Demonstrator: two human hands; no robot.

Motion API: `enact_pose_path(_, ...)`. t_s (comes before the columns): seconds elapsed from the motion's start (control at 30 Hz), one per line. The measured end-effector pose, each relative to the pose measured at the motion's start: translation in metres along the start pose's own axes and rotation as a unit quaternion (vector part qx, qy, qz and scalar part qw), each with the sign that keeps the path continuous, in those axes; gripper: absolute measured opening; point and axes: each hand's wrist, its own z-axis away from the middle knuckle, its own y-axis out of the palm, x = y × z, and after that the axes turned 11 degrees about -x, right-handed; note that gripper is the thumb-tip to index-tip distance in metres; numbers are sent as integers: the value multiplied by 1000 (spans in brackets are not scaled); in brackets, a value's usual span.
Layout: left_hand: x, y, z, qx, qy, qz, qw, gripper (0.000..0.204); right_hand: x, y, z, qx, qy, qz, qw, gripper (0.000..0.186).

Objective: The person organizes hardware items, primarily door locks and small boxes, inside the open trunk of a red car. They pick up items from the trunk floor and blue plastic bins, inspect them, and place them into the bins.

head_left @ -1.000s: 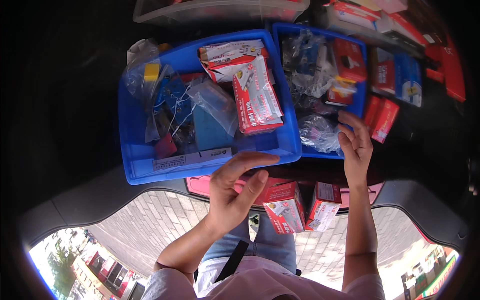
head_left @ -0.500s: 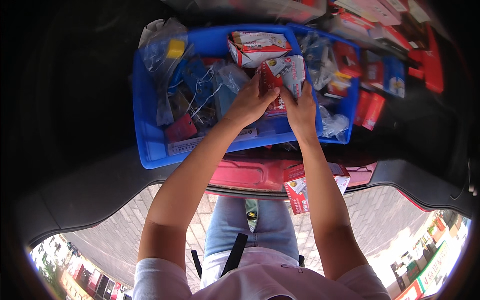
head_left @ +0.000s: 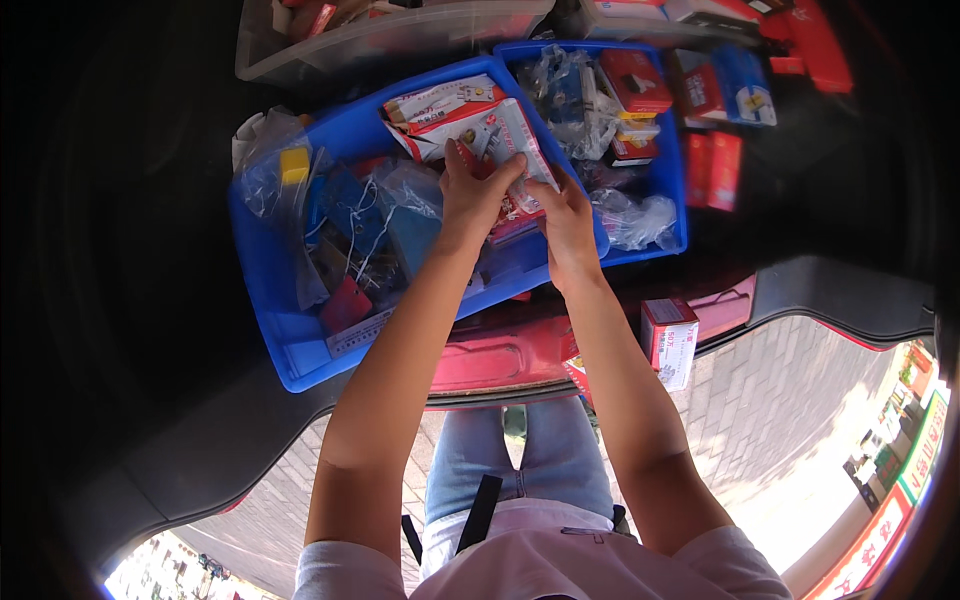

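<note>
Both hands are closed on a red-and-white cardboard box [head_left: 525, 150] over the right end of a blue plastic bin [head_left: 268, 335]. My left hand [head_left: 472, 200] grips the box's left side, thumb across its face. On the near right side, my right hand [head_left: 570, 225] holds it with the thumb on top; its other fingers are partly hidden. Just beyond lies another red-and-white box [head_left: 440, 105], crumpled at its edges. Left of my hands, the bin holds clear plastic bags [head_left: 270, 180], a yellow piece [head_left: 294, 165], white cords and a red tag [head_left: 346, 303].
A second blue bin [head_left: 675, 200] with bagged parts and small boxes adjoins on the right. A clear tub [head_left: 390, 35] stands behind. Loose red boxes [head_left: 725, 170] lie farther right. Near my right forearm, a red-and-white box [head_left: 670, 340] rests on the red sill [head_left: 500, 360].
The view has shifted, so the bins appear farther left and more tilted. Both hands still hold the box, which is now turned counter-clockwise.
</note>
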Motion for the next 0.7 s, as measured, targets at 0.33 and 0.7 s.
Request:
enact_pose_path(0.33,-32,39,4,-82,64,-234,967,103,-4,-18,5,-88,-113,338,930,72)
enact_pose_path(0.7,-40,-23,9,105,-5,156,982,84,21,-16,-20,58,-184,384,903,38)
